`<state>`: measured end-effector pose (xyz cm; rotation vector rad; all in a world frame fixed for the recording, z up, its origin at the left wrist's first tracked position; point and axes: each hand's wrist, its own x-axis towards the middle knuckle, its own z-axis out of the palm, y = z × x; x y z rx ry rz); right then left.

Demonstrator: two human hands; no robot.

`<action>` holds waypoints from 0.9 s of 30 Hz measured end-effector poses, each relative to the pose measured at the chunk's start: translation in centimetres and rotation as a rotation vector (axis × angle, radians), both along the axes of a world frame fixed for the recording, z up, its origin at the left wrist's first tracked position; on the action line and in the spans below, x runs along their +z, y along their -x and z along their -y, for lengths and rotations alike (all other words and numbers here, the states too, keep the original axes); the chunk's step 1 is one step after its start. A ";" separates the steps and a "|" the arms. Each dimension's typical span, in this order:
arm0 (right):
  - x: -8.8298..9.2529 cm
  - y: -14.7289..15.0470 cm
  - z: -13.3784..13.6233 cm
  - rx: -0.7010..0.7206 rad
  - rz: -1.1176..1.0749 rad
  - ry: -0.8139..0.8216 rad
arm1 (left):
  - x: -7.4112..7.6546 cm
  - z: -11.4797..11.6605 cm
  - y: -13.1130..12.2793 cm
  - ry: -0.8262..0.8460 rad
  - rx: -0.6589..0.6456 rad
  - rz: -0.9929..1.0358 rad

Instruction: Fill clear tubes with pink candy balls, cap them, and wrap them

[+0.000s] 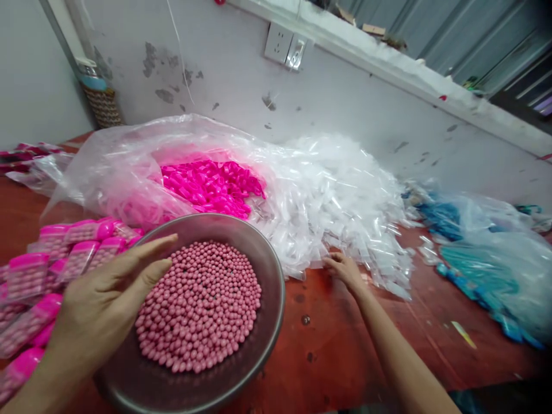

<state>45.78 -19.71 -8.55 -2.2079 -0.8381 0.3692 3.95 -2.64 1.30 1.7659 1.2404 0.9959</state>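
Note:
A dark metal bowl [276, 287] with a shiny rim stands on the table, partly filled with small round pink beads [200, 307]. My left hand [101, 293] is over the bowl's left side, thumb and fingers stretched out and apart, holding nothing. At the front edge of a heap of clear plastic boxes [340, 195], my right hand [344, 270] has its fingers bent around the end of a clear plastic box [317, 261]; the fingertips are slightly blurred. Left of the bowl lie several bead-filled boxes with pink caps [28, 273], partly hidden by my left hand.
Behind the bowl, a clear bag [125, 155] lies open around bright pink caps [211, 184]. Blue and teal pieces in plastic bags [487, 270] lie on the right of the red table [310, 351]. A wall with a socket [278, 43] rises behind.

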 end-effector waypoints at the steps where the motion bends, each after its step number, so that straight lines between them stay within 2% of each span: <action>1: 0.5 0.2 0.6 -0.021 -0.016 -0.050 | 0.2 0.5 -0.3 0.002 -0.051 -0.009; 5: 3.5 2.5 2.7 -0.104 -0.001 -0.263 | 0.5 2.3 -2.1 -0.049 -0.278 0.021; 7: 5.3 4.6 3.1 -0.086 0.004 -0.374 | 0.4 3.2 -3.2 -0.056 -0.384 0.056; 10: 7.7 8.7 2.2 0.075 -0.085 -0.493 | 0.4 4.7 -4.9 0.025 -0.529 0.108; 12: 8.9 11.6 0.9 0.216 -0.201 -0.493 | 0.5 5.5 -5.7 0.076 -0.587 0.136; 15: 9.8 14.9 -1.3 0.380 -0.404 -0.436 | 0.3 5.7 -5.9 0.105 -0.563 0.179; 19: 9.7 17.0 -4.2 0.493 -0.586 -0.394 | -0.7 4.5 -4.7 0.183 -0.478 0.277; 23: 9.4 18.3 -6.5 0.509 -0.673 -0.391 | -1.5 3.5 -3.9 0.312 -0.442 0.394; 27: 9.5 18.8 -7.7 0.493 -0.769 -0.382 | -1.1 3.0 -3.1 0.388 -0.425 0.484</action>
